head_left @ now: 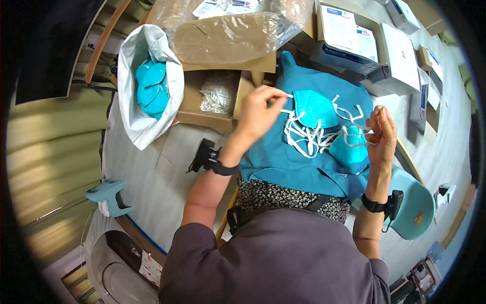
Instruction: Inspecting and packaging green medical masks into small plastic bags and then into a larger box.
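Note:
A teal cup-shaped face mask (315, 107) lies over the blue cloth (268, 154) on my lap. At its left edge, my left hand (259, 110) pinches a white strap between thumb and fingers. My right hand (382, 130) is closed with raised fingertips, and a white strap from the lower mask side runs into it. Below it sits a second teal mask (348, 149), domed side showing. A tangle of white straps (305, 138) lies between the two masks, so which strap belongs to which mask is hard to make out.
A white sack (130, 121) holding several teal masks stands at the left. Beside it, an open cardboard box (197, 115) contains small whitish pieces. Plastic-wrapped cardboard (223, 40) is straight ahead. Open white cartons (400, 55) stand far right, with a pale teal plastic seat (415, 202) nearer.

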A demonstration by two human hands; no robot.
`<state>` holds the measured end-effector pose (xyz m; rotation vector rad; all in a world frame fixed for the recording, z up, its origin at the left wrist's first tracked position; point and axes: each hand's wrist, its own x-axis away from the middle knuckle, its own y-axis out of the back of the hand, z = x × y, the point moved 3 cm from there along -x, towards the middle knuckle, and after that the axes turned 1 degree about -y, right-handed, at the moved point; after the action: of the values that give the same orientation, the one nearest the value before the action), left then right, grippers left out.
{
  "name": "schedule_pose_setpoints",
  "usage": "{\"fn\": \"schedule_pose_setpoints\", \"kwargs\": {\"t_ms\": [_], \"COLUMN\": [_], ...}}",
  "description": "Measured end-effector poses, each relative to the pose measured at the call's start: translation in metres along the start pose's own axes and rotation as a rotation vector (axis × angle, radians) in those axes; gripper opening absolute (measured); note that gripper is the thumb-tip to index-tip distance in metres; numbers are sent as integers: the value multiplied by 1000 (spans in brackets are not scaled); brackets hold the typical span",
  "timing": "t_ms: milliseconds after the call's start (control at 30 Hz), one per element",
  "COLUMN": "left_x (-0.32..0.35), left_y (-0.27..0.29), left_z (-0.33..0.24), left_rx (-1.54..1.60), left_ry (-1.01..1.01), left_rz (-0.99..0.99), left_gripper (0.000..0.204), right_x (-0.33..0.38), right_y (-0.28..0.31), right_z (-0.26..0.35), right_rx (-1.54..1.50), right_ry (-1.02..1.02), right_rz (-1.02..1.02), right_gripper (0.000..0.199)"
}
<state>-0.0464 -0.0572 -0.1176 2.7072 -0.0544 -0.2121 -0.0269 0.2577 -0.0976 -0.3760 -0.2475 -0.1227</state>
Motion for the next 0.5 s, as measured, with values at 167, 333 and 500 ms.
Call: {"fn": "schedule_pose_setpoints", "kwargs": {"t_ms": [167,333,500], "left_x": [-3,-18,-19], "left_y": [-42,-54,-72], "left_z": [-2,23,53], "left_rx": [-328,-277,54], "left_ry": [90,269,460], "left_rz": [-10,32,149], "left_gripper": [33,60,54], "right_x": [17,24,22], "right_y": [0,-25,-44], "right_z": [-1,-33,-73], "right_rx": [237,492,589], "right_ry": [-38,-149,-70], "right_rz": [-31,119,200], "right_gripper": [23,15,20]}}
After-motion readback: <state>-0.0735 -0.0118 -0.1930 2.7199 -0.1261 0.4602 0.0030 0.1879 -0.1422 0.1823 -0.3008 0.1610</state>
